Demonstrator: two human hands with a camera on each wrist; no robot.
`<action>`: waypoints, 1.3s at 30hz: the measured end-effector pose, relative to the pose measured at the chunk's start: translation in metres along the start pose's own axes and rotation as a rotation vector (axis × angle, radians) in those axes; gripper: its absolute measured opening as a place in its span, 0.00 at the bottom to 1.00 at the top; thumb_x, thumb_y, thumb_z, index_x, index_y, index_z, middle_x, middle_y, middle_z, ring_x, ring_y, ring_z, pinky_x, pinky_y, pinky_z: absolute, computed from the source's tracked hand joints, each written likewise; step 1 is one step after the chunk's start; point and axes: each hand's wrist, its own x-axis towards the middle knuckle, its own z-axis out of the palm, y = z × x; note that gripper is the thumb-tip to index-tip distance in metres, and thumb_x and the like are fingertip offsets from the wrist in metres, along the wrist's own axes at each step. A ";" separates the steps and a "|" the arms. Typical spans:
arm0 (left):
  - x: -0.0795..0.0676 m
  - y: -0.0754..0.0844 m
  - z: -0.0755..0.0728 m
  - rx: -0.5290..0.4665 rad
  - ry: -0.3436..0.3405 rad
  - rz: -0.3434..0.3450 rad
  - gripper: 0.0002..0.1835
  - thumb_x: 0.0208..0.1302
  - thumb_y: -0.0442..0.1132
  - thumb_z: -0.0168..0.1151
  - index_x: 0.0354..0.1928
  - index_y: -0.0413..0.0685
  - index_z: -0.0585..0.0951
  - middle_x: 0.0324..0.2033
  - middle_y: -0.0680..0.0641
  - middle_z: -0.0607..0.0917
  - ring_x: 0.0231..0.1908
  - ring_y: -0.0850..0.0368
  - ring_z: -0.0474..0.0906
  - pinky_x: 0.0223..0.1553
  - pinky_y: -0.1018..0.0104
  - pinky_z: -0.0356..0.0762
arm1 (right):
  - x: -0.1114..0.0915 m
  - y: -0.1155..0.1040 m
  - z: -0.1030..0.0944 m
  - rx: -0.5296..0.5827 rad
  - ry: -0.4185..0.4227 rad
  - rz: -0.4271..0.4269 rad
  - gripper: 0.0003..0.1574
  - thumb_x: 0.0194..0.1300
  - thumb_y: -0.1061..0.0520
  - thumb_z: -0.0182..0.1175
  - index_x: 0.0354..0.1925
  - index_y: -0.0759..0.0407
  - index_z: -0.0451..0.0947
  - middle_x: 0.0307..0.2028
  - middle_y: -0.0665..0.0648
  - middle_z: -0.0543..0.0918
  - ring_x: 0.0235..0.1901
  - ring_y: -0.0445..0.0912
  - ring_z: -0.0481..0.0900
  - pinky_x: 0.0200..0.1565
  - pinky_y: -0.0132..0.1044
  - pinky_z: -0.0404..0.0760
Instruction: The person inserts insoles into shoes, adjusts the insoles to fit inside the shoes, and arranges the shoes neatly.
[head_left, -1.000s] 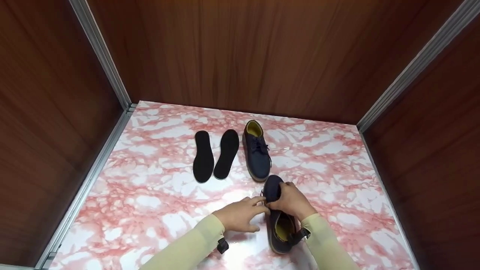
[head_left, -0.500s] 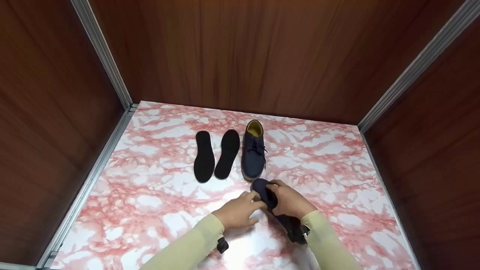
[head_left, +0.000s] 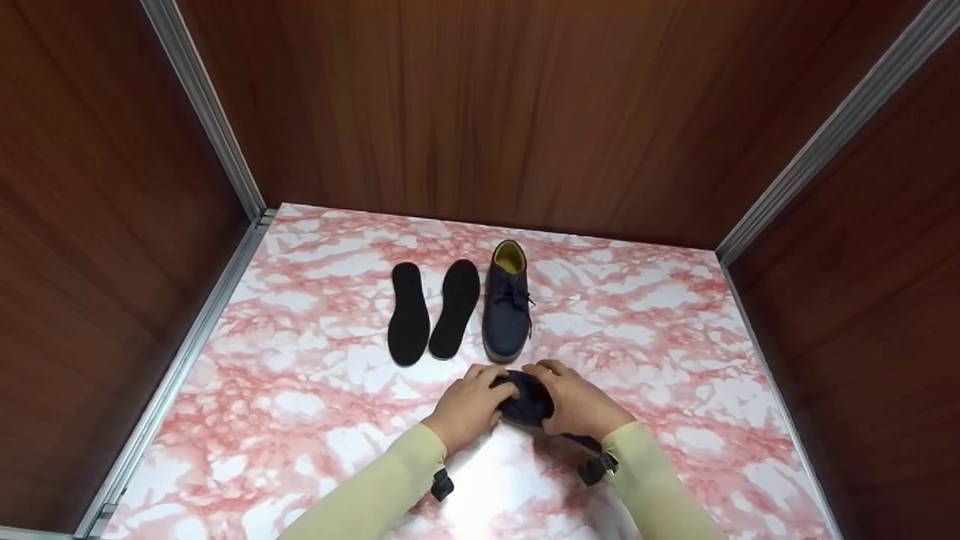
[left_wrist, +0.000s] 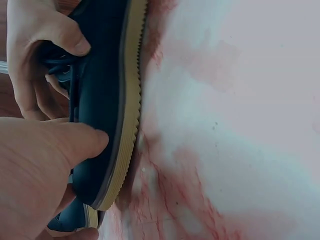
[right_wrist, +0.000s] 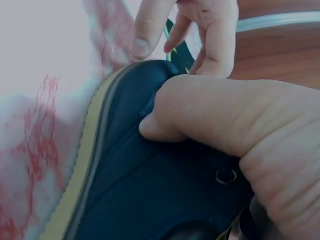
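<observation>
A navy lace-up shoe (head_left: 525, 401) with a tan, ridged sole (left_wrist: 131, 100) lies slantwise near the front, its toe toward the left. My right hand (head_left: 581, 401) grips it around the middle, thumb (right_wrist: 167, 117) against its side. At the toe end my left hand (head_left: 469, 405) holds it, the thumb (left_wrist: 90, 142) along the side above the sole. The heel part is mostly hidden under my right hand and wrist in the head view. Just beyond the toe stands the matching shoe (head_left: 507, 319), upright, laces tied, yellowish inside.
Two black insoles (head_left: 409, 315) lie side by side left of the far shoe. The tabletop (head_left: 300, 405) has a red and white marbled pattern. Brown wood-grain panels (head_left: 480, 112) with metal corner rails (head_left: 202, 105) enclose it at the back and both sides.
The near shoe has turned, its toe swinging left and its opening going out of sight. My left hand has moved onto the toe. The far shoe shifted slightly left.
</observation>
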 end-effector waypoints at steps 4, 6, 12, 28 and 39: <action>-0.001 0.000 0.002 0.018 0.024 -0.023 0.16 0.73 0.46 0.74 0.59 0.69 0.85 0.68 0.49 0.80 0.66 0.47 0.77 0.50 0.49 0.89 | -0.004 0.002 0.001 -0.070 0.019 0.076 0.64 0.51 0.51 0.84 0.82 0.53 0.67 0.76 0.67 0.73 0.67 0.67 0.79 0.59 0.63 0.86; -0.001 0.001 0.002 0.016 0.026 -0.035 0.15 0.73 0.47 0.74 0.58 0.70 0.86 0.68 0.49 0.80 0.65 0.48 0.77 0.48 0.49 0.89 | -0.005 0.003 0.002 -0.111 0.028 0.113 0.68 0.48 0.46 0.88 0.82 0.52 0.68 0.75 0.66 0.75 0.66 0.67 0.81 0.58 0.67 0.85; -0.002 0.002 -0.001 0.019 0.004 -0.060 0.15 0.73 0.48 0.73 0.58 0.71 0.85 0.67 0.49 0.78 0.63 0.47 0.75 0.47 0.50 0.88 | -0.006 0.003 0.002 -0.243 0.062 0.168 0.68 0.41 0.40 0.91 0.76 0.55 0.75 0.64 0.63 0.85 0.57 0.65 0.86 0.52 0.69 0.84; -0.015 -0.007 -0.008 0.028 0.051 -0.106 0.17 0.71 0.45 0.74 0.58 0.69 0.86 0.64 0.46 0.80 0.60 0.44 0.76 0.46 0.49 0.88 | 0.009 -0.005 0.010 -0.286 0.124 0.106 0.55 0.46 0.44 0.87 0.71 0.56 0.80 0.60 0.61 0.88 0.56 0.63 0.87 0.53 0.68 0.84; -0.022 -0.019 -0.008 -0.028 0.076 -0.108 0.15 0.72 0.42 0.74 0.56 0.67 0.87 0.63 0.45 0.81 0.58 0.43 0.77 0.43 0.48 0.88 | 0.001 0.007 0.001 -0.191 0.105 0.147 0.73 0.41 0.37 0.91 0.81 0.49 0.70 0.71 0.62 0.81 0.64 0.67 0.82 0.59 0.72 0.82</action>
